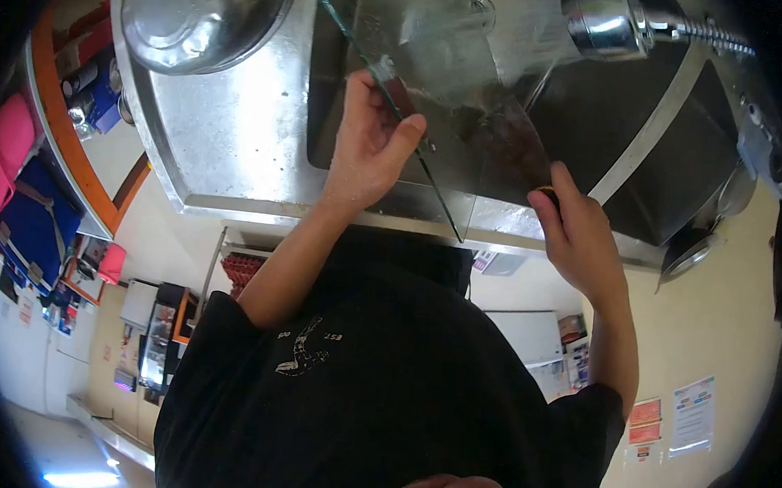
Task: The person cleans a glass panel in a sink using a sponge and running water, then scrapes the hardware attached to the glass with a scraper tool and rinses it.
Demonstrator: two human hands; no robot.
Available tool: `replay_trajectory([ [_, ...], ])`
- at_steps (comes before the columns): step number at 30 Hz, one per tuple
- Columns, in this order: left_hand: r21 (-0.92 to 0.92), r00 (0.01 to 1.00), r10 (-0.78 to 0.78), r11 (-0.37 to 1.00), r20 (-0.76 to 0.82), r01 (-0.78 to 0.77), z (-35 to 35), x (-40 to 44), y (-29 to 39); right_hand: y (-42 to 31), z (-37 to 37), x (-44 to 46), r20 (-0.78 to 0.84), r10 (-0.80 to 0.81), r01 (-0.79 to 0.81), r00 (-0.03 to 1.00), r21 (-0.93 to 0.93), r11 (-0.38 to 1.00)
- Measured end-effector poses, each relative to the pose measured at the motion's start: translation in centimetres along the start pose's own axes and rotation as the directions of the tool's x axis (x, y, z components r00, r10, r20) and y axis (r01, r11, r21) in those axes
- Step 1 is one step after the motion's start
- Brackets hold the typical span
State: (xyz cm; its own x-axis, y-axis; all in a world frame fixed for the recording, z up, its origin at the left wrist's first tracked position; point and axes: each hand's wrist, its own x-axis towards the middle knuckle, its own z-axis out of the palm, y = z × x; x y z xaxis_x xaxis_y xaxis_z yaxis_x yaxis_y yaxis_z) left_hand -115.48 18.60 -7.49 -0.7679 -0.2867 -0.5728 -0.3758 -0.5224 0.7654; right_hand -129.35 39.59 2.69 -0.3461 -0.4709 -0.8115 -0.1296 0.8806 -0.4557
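Observation:
Over the sink, my left hand [376, 147] grips a clear glass pane [467, 199] by its greenish edge, thumb on one side and fingers on the other. The pane is tilted and wet. To the right, my right hand [581, 230] is closed around the end of a flat, dark brown, blade-like tool [519, 145]. Its broad end reaches up toward the pane; whether it touches the glass I cannot tell. From the chrome spray head [605, 27] at top right, a blurred stream of water runs left over the glass.
A steel sink [331, 128] lies beneath my hands, with a drainboard [230, 124] on its left. A large metal bowl [204, 22] rests at the upper left. Metal pans [694, 253] hang by the right edge. A divider [649, 137] separates the right basin.

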Motion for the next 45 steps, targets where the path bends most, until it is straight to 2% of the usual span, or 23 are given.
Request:
replay_trajectory([
  [3, 0.029, 1.0, -0.001, 1.0, 0.012, 0.001, -0.1, 0.1, -0.2, 0.0, 0.2, 0.3, 0.005, -0.048, 0.048, 0.999, 0.024, 0.999],
  [4, 0.01, 0.999, -0.045, 0.999, -0.018, 0.045, 0.1, 0.0, 0.2, 0.0, 0.1, 0.3, 0.017, -0.062, 0.061, 0.998, 0.036, 0.997],
  [7, 0.091, 0.999, -0.044, 0.995, -0.021, 0.046, 0.1, 0.0, 0.4, -0.3, -0.3, 0.7, 0.132, 0.011, -0.02, 0.991, 0.062, 0.998],
  [13, 0.1, 0.999, -0.04, 0.994, 0.009, 0.039, -0.2, 0.0, 0.3, 1.1, 1.0, 1.3, 0.066, -0.128, 0.122, 0.99, 0.087, 0.989],
  [16, 0.103, 0.998, -0.057, 0.993, 0.013, 0.056, -0.2, 0.0, 0.4, 1.6, 1.7, 1.2, -0.019, -0.147, 0.148, 0.989, 0.141, 0.979],
  [28, 0.082, 0.999, -0.013, 0.997, 0.034, 0.01, -0.4, 0.0, 0.2, 2.2, 1.0, 2.1, 0.048, -0.182, 0.176, 0.982, 0.106, 0.979],
  [31, 0.037, 0.998, -0.003, 0.999, 0.063, 0.001, -0.5, 0.1, 0.0, 2.6, 1.3, 2.4, -0.005, -0.245, 0.245, 0.97, 0.031, 0.969],
  [34, 0.059, 0.997, -0.018, 0.998, 0.073, 0.013, -0.9, 0.0, -0.3, 3.6, 1.0, 3.1, 0.047, -0.26, 0.26, 0.964, -0.001, 0.966],
  [40, 0.015, 0.998, -0.021, 1.0, 0.054, 0.02, -0.6, 0.0, 0.2, 4.1, 0.9, 3.6, 0.057, -0.232, 0.232, 0.971, 0.014, 0.973],
  [45, 0.023, 0.999, -0.018, 1.0, 0.045, 0.017, -0.5, 0.0, 0.3, 4.4, 1.4, 3.8, 0.034, -0.281, 0.281, 0.959, -0.006, 0.96],
])
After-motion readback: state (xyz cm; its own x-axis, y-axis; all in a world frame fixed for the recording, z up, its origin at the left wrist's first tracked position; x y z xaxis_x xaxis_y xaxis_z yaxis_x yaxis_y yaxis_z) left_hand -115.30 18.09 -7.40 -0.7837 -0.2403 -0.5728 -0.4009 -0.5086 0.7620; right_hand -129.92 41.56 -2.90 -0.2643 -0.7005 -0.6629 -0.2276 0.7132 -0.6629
